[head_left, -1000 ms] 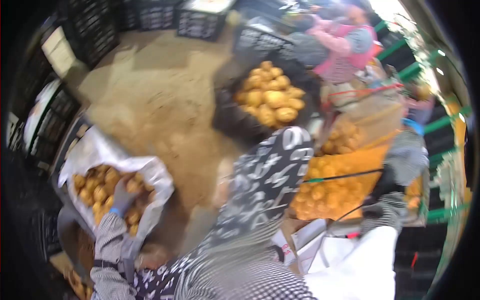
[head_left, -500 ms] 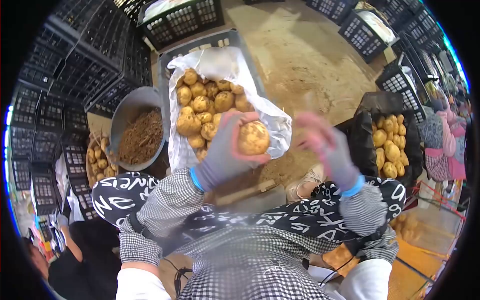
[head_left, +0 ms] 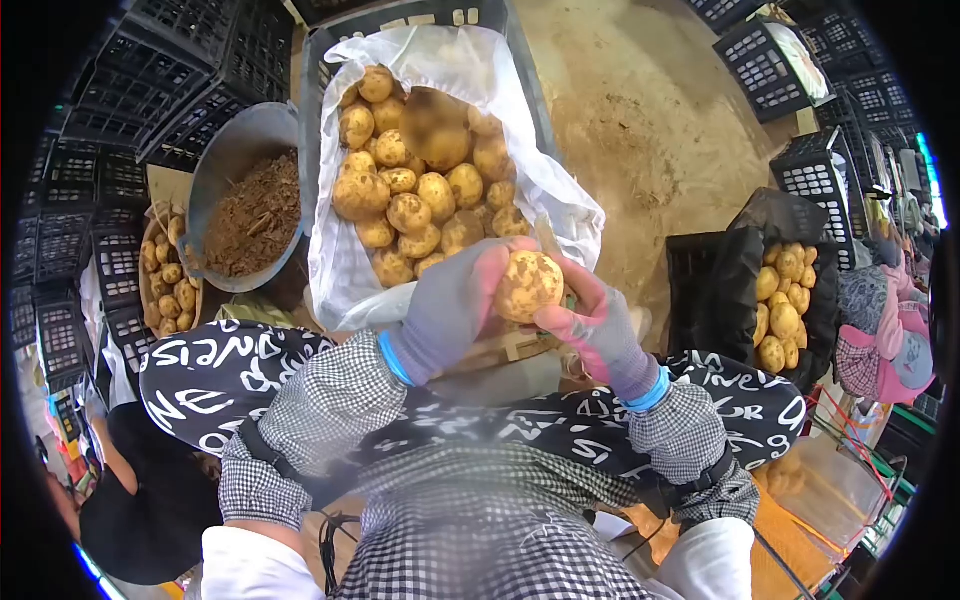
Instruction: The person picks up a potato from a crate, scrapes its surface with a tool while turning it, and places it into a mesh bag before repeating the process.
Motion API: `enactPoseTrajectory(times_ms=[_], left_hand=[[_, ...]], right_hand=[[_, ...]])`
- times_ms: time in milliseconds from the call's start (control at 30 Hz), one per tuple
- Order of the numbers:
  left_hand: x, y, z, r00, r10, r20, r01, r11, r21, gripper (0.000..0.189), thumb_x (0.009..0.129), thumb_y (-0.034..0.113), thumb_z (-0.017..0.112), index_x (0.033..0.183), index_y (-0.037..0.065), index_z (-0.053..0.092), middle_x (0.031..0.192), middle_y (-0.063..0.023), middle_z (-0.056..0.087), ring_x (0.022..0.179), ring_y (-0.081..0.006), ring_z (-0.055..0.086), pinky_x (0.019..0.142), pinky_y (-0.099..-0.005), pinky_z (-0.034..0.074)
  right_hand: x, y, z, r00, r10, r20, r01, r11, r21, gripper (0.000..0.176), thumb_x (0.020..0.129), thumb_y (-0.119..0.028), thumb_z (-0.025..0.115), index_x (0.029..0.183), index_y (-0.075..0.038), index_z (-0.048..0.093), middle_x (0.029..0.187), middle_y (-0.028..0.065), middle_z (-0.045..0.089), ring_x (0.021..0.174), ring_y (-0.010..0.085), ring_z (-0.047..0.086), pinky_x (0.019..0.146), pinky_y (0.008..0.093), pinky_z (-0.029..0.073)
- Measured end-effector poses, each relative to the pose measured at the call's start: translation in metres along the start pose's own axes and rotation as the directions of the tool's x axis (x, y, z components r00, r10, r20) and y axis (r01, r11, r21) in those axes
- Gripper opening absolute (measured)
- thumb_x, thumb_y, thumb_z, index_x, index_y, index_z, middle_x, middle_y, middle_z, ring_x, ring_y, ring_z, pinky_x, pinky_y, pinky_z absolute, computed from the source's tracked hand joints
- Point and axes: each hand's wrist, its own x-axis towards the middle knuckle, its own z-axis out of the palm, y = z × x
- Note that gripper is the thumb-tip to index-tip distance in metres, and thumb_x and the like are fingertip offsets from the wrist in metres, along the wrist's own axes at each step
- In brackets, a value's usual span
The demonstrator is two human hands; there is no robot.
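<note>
My left hand [head_left: 455, 300], in a grey and pink glove, is closed on the left side of a round, dirt-speckled potato [head_left: 529, 287]. Fingers of my gloved right hand [head_left: 598, 325] grip the same potato from the right. Both hands hold it over my lap, just below the near edge of a grey crate [head_left: 540, 110]. White cloth [head_left: 333, 270] lines that crate, and many potatoes [head_left: 409, 212] with brown soil patches lie in it.
A round tub [head_left: 222, 140] of brown soil stands left of the crate, beside a basket of potatoes [head_left: 170, 285]. At right is a black-lined crate [head_left: 708, 290] with potatoes. Black crates [head_left: 170, 80] are stacked upper left. Other people are at both sides.
My right hand has moved left and now grips the potato along with my left hand. The view has shifted, so the lined crate appears larger and nearer.
</note>
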Motion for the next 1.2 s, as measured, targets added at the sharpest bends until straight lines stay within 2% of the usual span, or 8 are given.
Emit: enactPoseTrajectory(times_ms=[133,400,500,600,700,800,967,1200], left_hand=[[0.004,0.005,0.005,0.995,-0.097,-0.033,0.095,0.994,-0.057,0.051,0.104,0.039,0.042,0.132,-0.002,0.051,0.12,-0.01,0.061,0.11,-0.0168,0.059,0.095,-0.0295,0.046],[0.001,-0.004,0.001,0.999,-0.032,-0.027,0.037,0.978,0.207,0.057,0.103,0.045,0.042,0.134,-0.001,0.049,0.124,-0.0139,0.058,0.116,-0.0191,0.055,0.098,-0.0313,0.044],[0.007,0.001,0.002,0.999,0.024,0.022,-0.025,0.997,0.069,0.057,0.102,0.044,0.045,0.137,0.0,0.045,0.121,-0.0122,0.059,0.114,-0.0204,0.057,0.099,-0.0315,0.044],[0.011,0.002,0.013,0.998,-0.055,0.037,0.051,0.993,0.104,0.051,0.1,0.039,0.05,0.131,-0.002,0.05,0.124,-0.0143,0.06,0.106,-0.017,0.061,0.09,-0.0294,0.049],[0.007,-0.004,0.01,0.987,-0.131,0.094,0.13,0.991,0.026,0.053,0.098,0.037,0.054,0.134,0.0,0.046,0.125,-0.0128,0.057,0.105,-0.0163,0.06,0.087,-0.0281,0.049],[0.003,0.015,0.013,0.929,-0.338,0.152,0.366,0.9,-0.239,0.06,0.098,0.043,0.051,0.141,0.003,0.04,0.112,-0.0063,0.059,0.092,-0.0095,0.059,0.068,-0.0204,0.049],[0.007,-0.014,0.012,0.954,-0.26,0.147,0.288,0.933,-0.216,0.052,0.1,0.039,0.047,0.139,0.004,0.042,0.113,-0.0069,0.06,0.094,-0.012,0.06,0.066,-0.0234,0.052],[0.005,-0.004,0.007,0.919,-0.356,0.168,0.394,0.822,-0.412,0.046,0.102,0.034,0.045,0.133,0.001,0.052,0.116,-0.0098,0.061,0.106,-0.0157,0.059,0.093,-0.0297,0.049]], right_hand=[[0.006,-0.004,-0.006,0.982,-0.176,-0.071,0.118,0.859,-0.499,0.07,0.081,-0.023,0.079,0.139,0.0,0.047,0.123,0.0043,0.059,0.104,0.0103,0.057,0.084,0.025,0.05],[0.0,-0.014,0.013,0.992,-0.102,-0.077,0.086,0.98,-0.181,0.054,0.079,-0.009,0.076,0.129,-0.005,0.057,0.118,0.0083,0.062,0.11,0.0153,0.058,0.094,0.0296,0.046],[-0.003,-0.014,0.005,0.917,-0.397,-0.034,0.236,0.61,-0.756,0.055,0.08,-0.011,0.075,0.132,-0.006,0.056,0.12,0.0118,0.062,0.107,0.0224,0.062,0.091,0.0322,0.049],[0.002,-0.008,-0.008,0.838,-0.524,0.152,0.337,0.279,-0.899,0.058,0.079,-0.015,0.075,0.133,-0.008,0.055,0.121,0.0157,0.06,0.103,0.0314,0.064,0.086,0.0354,0.052],[-0.002,-0.009,-0.007,0.871,-0.461,0.171,0.292,0.206,-0.934,0.056,0.081,-0.019,0.073,0.133,-0.01,0.055,0.122,0.0165,0.059,0.099,0.0345,0.064,0.082,0.0367,0.054],[-0.002,-0.008,-0.016,0.892,-0.393,0.223,0.332,0.234,-0.914,0.052,0.084,-0.017,0.07,0.133,-0.01,0.055,0.122,0.0169,0.059,0.098,0.034,0.064,0.082,0.0357,0.053],[0.0,-0.005,-0.023,0.933,-0.346,0.1,0.259,0.453,-0.853,0.052,0.084,-0.014,0.067,0.134,-0.01,0.053,0.12,0.0159,0.059,0.099,0.0318,0.064,0.082,0.035,0.052],[-0.001,-0.026,0.014,0.981,-0.193,0.02,0.134,0.601,-0.788,0.062,0.08,-0.021,0.072,0.137,-0.012,0.049,0.124,0.0164,0.058,0.114,0.0309,0.058,0.095,0.0373,0.046]])
